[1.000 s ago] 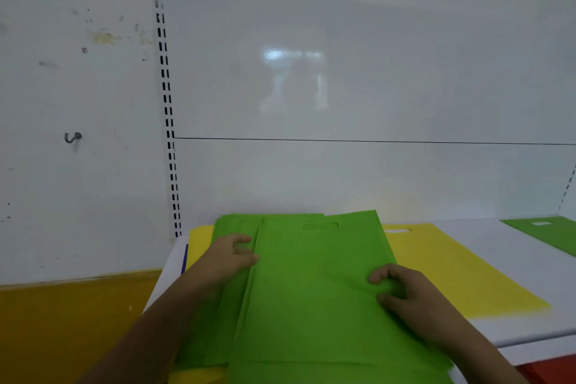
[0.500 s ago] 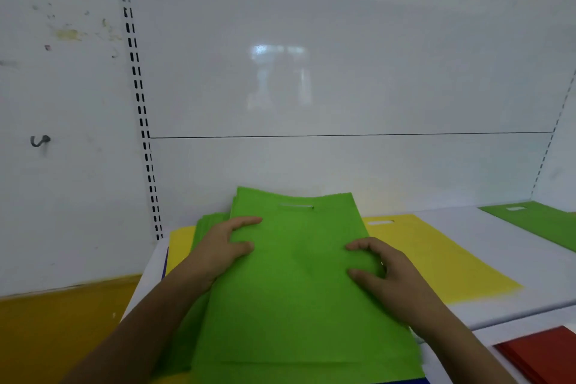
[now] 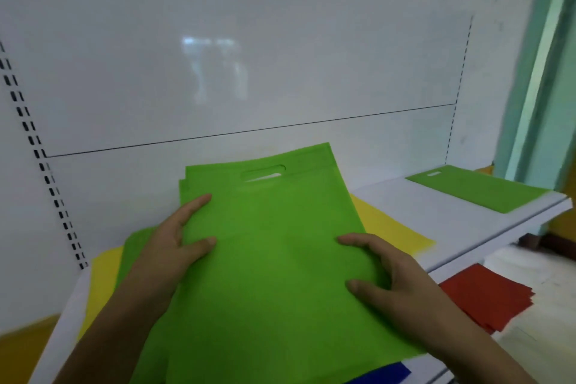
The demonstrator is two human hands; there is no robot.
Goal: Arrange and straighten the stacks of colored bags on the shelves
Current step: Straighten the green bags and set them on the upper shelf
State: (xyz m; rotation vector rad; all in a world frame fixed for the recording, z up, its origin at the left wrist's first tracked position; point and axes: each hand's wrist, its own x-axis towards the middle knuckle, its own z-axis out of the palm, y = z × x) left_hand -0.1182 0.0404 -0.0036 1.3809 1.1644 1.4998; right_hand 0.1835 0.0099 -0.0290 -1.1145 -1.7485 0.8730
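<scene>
A person's two hands frame a stack of green bags (image 3: 274,259) on a white shelf (image 3: 436,227), seen from the head cam. The left hand (image 3: 174,246) lies against the stack's left edge, fingers mostly straight, index reaching fwd along the side & thumb resting flat on the top bag; it presses rather than grips. The right hand (image 3: 396,277) sits at the stack's right edge w/ fingers & thumb bent onto the top bag; whether they curl round the edge or just push down on it can't be told.

The top bag's cut-out handle (image 3: 265,173) lies beyond the fingertips, toward the white back panel (image 3: 249,72). More green edges peek out just left of & under the left hand, so the stack isn't square. Under the stack, spreading out past both hands, lies a yellow bag (image 3: 386,227). A blue bag (image 3: 386,374) corner shows below the right wrist, at the stack's near edge.

Well to the right of the right hand, on the same shelf, lies another green bag (image 3: 477,188). Below & right of that hand, red bags (image 3: 489,299) sit fanned on a lower level. Left of the left hand runs a slotted upright (image 3: 46,178).
</scene>
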